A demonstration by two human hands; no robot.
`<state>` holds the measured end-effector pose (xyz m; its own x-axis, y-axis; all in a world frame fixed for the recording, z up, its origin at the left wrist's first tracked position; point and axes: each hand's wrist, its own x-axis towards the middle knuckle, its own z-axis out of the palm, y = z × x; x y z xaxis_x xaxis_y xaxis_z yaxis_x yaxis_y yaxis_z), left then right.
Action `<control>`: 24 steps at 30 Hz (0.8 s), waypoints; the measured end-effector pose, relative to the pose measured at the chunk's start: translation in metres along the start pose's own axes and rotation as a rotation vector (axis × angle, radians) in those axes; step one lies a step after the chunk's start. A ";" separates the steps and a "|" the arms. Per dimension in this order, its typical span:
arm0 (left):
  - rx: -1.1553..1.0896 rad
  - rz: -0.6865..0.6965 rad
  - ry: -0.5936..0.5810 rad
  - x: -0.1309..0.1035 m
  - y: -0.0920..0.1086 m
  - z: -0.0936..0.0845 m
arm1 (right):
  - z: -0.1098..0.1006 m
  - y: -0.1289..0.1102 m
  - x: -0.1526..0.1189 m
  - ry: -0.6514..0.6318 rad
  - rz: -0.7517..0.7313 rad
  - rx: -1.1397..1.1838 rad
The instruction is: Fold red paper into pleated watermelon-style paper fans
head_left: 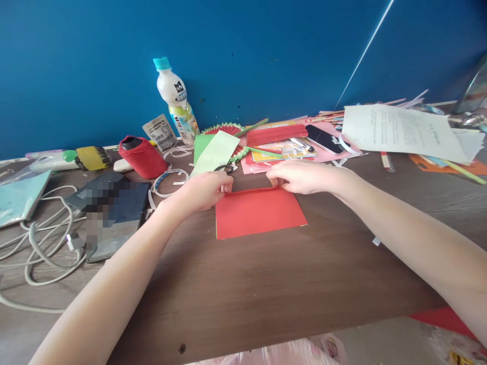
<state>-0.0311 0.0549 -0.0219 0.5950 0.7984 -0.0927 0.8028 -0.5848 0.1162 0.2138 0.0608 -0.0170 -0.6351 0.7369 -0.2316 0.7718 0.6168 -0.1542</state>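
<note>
A sheet of red paper [261,213] lies on the brown table, its far edge raised into a narrow fold. My left hand [211,188] pinches the fold's left end with curled fingers. At the right end, my right hand [294,177] grips the same fold between thumb and fingers. Just beyond the paper, the black handle of what look like scissors [224,168] shows partly behind my left hand. A pale green paper strip [216,152] lies past that hand. Farther back rests a pleated red paper stack [277,134].
A drink bottle [177,101] stands by the blue wall, near a red-wrapped roll [142,157]. Left are a dark phone-like device [125,223] and looped white cables [36,243]. A black phone [327,139] and a printed sheet [403,132] lie at back right. The table's front edge is near me.
</note>
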 end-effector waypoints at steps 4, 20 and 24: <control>0.070 0.035 0.044 -0.003 0.003 0.000 | 0.000 -0.010 -0.003 0.020 0.019 -0.164; 0.479 0.200 0.172 -0.007 0.014 0.011 | 0.019 -0.041 -0.003 0.160 0.014 -0.470; 0.526 0.161 0.137 -0.008 0.025 0.009 | 0.021 -0.042 -0.002 0.131 0.030 -0.481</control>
<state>-0.0155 0.0325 -0.0271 0.7289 0.6844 0.0185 0.6345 -0.6651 -0.3937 0.1827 0.0274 -0.0307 -0.6353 0.7656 -0.1017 0.7085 0.6301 0.3179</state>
